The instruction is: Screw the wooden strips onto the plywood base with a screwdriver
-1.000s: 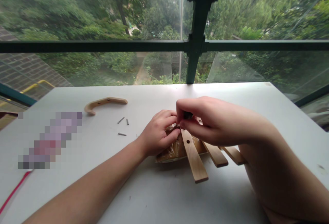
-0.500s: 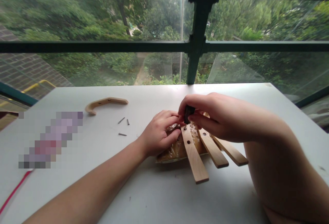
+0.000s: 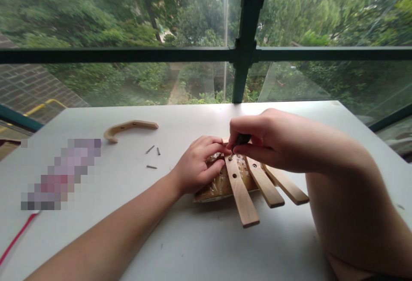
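My right hand [image 3: 254,137] is closed around a short dark-handled screwdriver [image 3: 242,138], its tip at the screw in the upper hole of a pale wooden hook [image 3: 243,199]. That hook lies on a brown board in clear plastic wrap [image 3: 214,188]. My left hand [image 3: 201,158] grips the board's left side, with thumb and fingers against the hook's edge. To the right, a second wooden hook [image 3: 268,188] has a screw in its visible hole. A third hook [image 3: 289,186] lies beside it, partly hidden by my right hand.
On the white table [image 3: 180,242], another curved wooden hook [image 3: 130,126] lies at the back left. Three loose screws [image 3: 151,167] are left of my left hand. A blurred-out item [image 3: 64,171] with a red cord [image 3: 16,238] is farther left. Windows stand behind the table.
My right hand has turned, and the screwdriver handle has gone from nearly upright to leaning right. The whole view has shifted slightly. My left hand stays at the hook and board.
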`<state>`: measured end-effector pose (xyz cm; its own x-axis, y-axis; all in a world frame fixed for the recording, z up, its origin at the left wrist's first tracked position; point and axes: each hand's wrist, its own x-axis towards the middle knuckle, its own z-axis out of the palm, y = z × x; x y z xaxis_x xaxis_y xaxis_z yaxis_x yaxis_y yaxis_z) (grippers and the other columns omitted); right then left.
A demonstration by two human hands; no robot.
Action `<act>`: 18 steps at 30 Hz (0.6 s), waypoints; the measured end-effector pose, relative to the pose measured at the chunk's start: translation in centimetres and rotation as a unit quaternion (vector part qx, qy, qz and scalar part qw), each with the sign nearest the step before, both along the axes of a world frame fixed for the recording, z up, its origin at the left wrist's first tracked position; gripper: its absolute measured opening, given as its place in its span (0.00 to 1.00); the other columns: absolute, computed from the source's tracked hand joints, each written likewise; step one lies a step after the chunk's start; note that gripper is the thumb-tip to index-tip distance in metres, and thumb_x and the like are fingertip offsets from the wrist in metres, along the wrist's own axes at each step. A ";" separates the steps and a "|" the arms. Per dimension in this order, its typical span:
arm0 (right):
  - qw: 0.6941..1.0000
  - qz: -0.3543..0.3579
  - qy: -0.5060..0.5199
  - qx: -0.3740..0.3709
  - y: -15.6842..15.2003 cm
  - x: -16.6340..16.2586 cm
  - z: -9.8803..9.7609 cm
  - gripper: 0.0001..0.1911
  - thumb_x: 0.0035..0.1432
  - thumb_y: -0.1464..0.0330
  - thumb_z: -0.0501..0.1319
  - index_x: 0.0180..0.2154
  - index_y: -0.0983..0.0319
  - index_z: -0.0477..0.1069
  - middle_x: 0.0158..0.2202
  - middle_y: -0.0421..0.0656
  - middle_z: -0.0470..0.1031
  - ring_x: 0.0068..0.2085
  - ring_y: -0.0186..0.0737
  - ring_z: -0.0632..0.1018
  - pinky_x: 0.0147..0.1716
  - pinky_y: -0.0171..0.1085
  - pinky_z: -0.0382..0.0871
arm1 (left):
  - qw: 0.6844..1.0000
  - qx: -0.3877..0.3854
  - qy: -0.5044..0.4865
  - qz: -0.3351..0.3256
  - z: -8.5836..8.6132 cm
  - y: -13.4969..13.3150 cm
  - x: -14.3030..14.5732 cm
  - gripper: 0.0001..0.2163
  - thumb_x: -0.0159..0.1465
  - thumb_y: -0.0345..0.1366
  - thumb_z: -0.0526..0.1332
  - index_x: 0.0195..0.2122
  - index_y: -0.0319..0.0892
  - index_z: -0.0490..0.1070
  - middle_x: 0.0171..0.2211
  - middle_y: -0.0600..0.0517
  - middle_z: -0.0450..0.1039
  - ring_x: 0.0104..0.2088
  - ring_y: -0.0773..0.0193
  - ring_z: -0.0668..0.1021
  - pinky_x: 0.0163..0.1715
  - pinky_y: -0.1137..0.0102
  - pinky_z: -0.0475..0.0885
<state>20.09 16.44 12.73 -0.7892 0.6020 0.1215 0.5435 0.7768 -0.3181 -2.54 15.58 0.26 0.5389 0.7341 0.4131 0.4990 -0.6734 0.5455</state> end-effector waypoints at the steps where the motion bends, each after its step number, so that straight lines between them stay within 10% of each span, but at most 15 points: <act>1: 1.000 0.005 0.002 0.008 0.1 0.0 0.0 0.07 0.60 0.67 0.60 0.31 0.58 0.62 0.21 0.33 0.64 0.21 0.27 0.60 0.22 0.31 0.51 | 1.000 -0.002 0.000 0.000 0.0 0.0 0.0 0.12 0.63 0.34 0.58 0.47 0.44 0.74 0.51 0.47 0.71 0.52 0.55 0.72 0.56 0.61 0.67; 10: 0.999 -0.022 0.018 0.041 0.5 -0.7 -0.4 0.20 0.59 0.60 0.61 0.23 0.60 0.56 0.17 0.32 0.54 0.21 0.27 0.53 0.22 0.34 0.46 | 1.000 -0.004 0.007 0.006 0.1 -0.1 0.1 0.11 0.63 0.35 0.57 0.46 0.43 0.74 0.51 0.47 0.72 0.51 0.54 0.73 0.55 0.60 0.68; 18: 0.998 -0.063 0.009 0.029 0.9 -1.1 -1.1 0.11 0.60 0.64 0.58 0.26 0.60 0.67 0.20 0.35 0.64 0.22 0.28 0.58 0.24 0.33 0.51 | 1.000 -0.001 0.000 -0.013 0.3 0.0 0.2 0.13 0.64 0.32 0.56 0.48 0.43 0.74 0.54 0.47 0.70 0.55 0.55 0.71 0.59 0.62 0.65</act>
<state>19.04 17.36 11.60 -0.7046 0.6884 0.1721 0.6333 0.7195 -0.2851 -2.39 15.56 0.55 0.5572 0.7213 0.4114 0.4820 -0.6844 0.5471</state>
